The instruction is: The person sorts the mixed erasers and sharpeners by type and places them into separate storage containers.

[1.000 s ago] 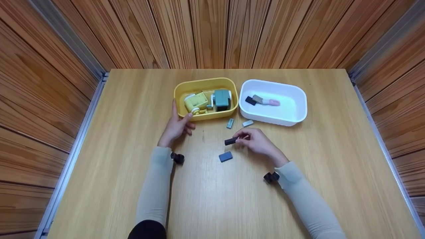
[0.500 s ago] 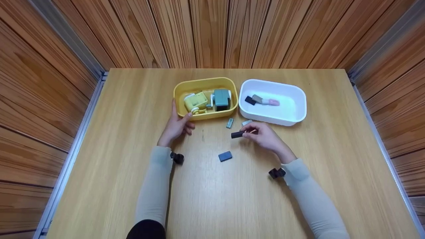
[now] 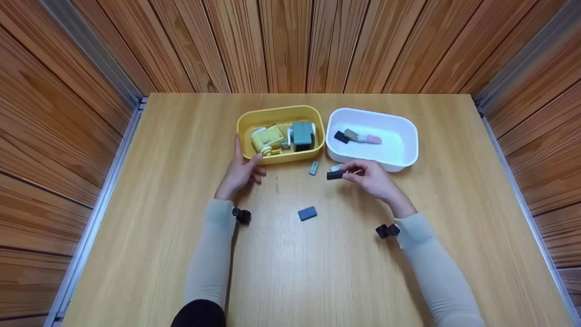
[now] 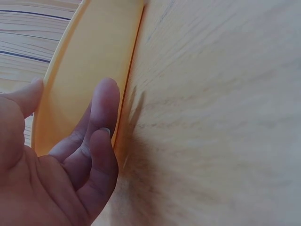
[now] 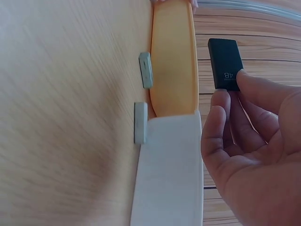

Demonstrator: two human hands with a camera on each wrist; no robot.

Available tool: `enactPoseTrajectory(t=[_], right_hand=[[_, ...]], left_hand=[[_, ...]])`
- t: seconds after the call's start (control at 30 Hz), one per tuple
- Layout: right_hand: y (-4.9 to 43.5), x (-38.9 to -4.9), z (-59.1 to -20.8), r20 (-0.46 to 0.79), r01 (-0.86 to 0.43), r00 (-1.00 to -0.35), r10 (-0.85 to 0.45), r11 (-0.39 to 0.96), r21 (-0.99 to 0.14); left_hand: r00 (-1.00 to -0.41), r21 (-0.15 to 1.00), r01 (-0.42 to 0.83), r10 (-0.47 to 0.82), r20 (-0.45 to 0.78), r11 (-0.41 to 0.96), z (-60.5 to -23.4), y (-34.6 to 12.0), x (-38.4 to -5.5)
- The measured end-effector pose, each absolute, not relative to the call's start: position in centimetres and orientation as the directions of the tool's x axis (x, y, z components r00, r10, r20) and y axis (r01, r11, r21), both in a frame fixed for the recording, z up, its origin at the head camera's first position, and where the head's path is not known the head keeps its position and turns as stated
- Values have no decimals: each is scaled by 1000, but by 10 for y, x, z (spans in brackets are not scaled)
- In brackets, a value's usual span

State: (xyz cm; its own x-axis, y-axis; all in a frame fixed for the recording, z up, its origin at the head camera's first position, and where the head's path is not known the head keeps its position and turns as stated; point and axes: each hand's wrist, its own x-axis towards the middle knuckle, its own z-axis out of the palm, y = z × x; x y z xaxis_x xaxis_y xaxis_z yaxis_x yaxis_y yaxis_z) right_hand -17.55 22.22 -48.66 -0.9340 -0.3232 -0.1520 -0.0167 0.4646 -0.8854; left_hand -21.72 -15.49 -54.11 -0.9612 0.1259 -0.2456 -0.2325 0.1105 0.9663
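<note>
My right hand [image 3: 374,179] pinches a black eraser [image 5: 225,63] marked 4B between thumb and fingertips. In the head view, that black eraser is above the table by the white bin's front edge, partly covering a pale eraser [image 5: 140,123]. Another small greenish eraser [image 3: 313,168] lies in front of the yellow bin [image 3: 313,156]. Nearer the person lies a blue-grey eraser [image 3: 307,213]. My left hand [image 3: 238,175] rests at the yellow bin's front left corner. Its thumb touches the rim, the index finger lies along the left side, and the other fingers are loosely bent.
Inside the yellow bin are a yellow pencil sharpener [image 3: 268,137] and a teal one [image 3: 302,135] with cranks. The white bin [image 3: 404,156] beside it holds a black eraser [image 3: 341,137], a grey-and-white one [image 3: 351,134] and a pink one [image 3: 373,139]. Wooden panels surround the table.
My right hand has carried the black eraser away from the person and rightward, from above the blue-grey eraser to the white bin's front edge. The left hand has stayed at the yellow bin.
</note>
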Motion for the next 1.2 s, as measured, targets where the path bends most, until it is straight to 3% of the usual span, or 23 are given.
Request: enactPoseTrajectory(t=[1.2], right_hand=[[247, -218, -450, -127, -80, -944, -305, 584, -808]], left_hand=[[-950, 959, -258, 148, -274, 118, -542, -159, -217]])
